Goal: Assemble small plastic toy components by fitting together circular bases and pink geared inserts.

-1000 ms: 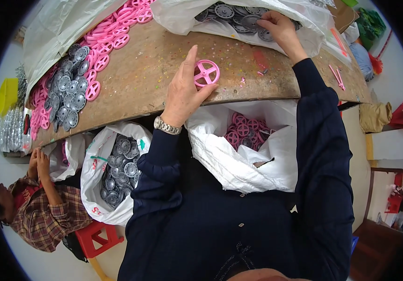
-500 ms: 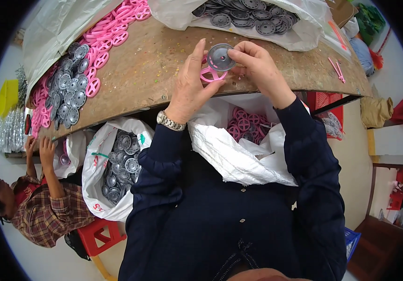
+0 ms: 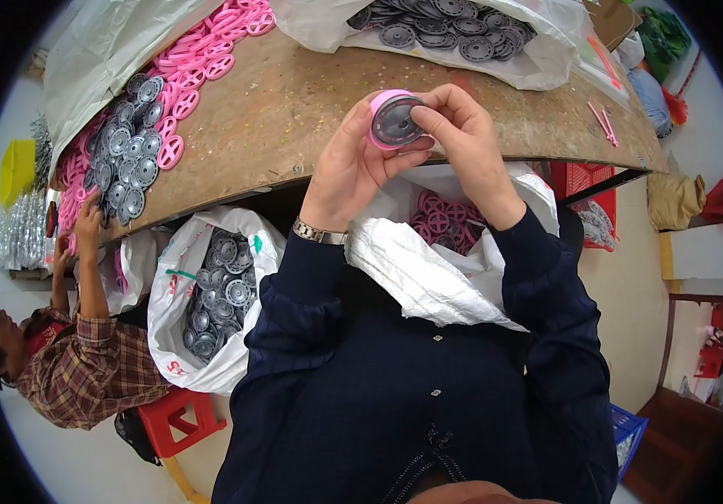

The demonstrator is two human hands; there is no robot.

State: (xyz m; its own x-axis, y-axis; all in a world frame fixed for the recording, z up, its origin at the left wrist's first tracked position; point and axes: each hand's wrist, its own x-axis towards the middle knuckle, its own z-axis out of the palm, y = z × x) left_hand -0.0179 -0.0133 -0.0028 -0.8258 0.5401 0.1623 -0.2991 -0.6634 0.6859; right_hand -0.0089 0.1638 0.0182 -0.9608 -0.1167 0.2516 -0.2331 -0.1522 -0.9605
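- L hand (image 3: pixel 346 172): fingers curled round pink wheel (image 3: pixel 387 95);
- R hand (image 3: pixel 466 139): fingers pinched gray disc (image 3: pixel 393 126) against it, near table (image 3: pixel 286 109) edge;
- both were prob. light, stiff, bit slick; rims were best to hold

— Do you find it bright here?
— Yes, quite bright. The light is soft and even, and I cannot tell where it comes from.
— And the shadows?
— Mostly weak. Only below the table (image 3: pixel 269 109) it is really dark, and the navy sleeves (image 3: pixel 294 323) hide many of their folds.
— Does something shine?
— The white sack (image 3: pixel 403 269) is very pale, and the silvery strips (image 3: pixel 21 239) give small glints.
— How sharp is the head view?
— The left hand (image 3: pixel 346 172) and the right hand (image 3: pixel 466 134) look clear; the far doorway (image 3: pixel 697 344) is softer. Toward the rim, straight edges bend, and the corners are black.
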